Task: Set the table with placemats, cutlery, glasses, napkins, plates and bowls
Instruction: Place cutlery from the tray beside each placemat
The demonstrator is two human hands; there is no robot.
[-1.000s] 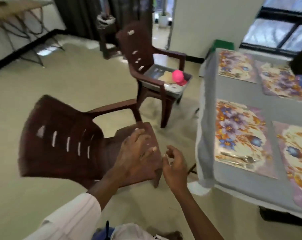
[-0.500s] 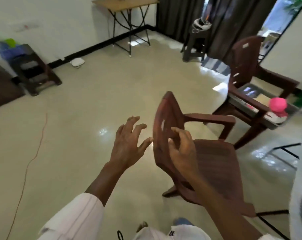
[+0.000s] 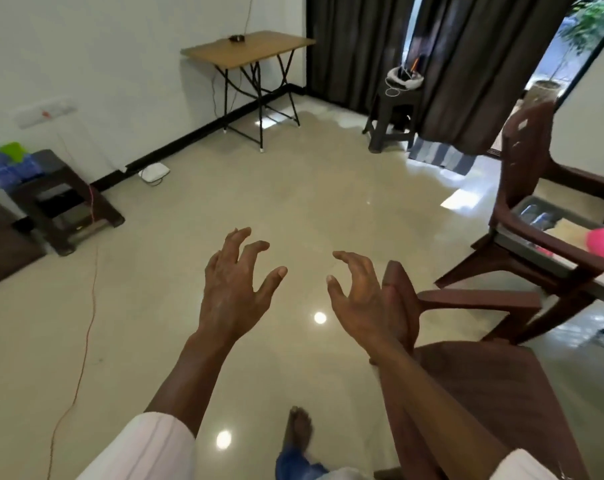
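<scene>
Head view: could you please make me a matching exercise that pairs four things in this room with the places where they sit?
Things
1. wooden-topped table
2. grey tray
3. white box
4. grey basket

Places
A. on top of the dark stool
B. on the floor by the skirting board
C. on black legs against the white wall
D. on the far brown chair

Pairs: 1-C, 2-D, 3-B, 4-A
</scene>
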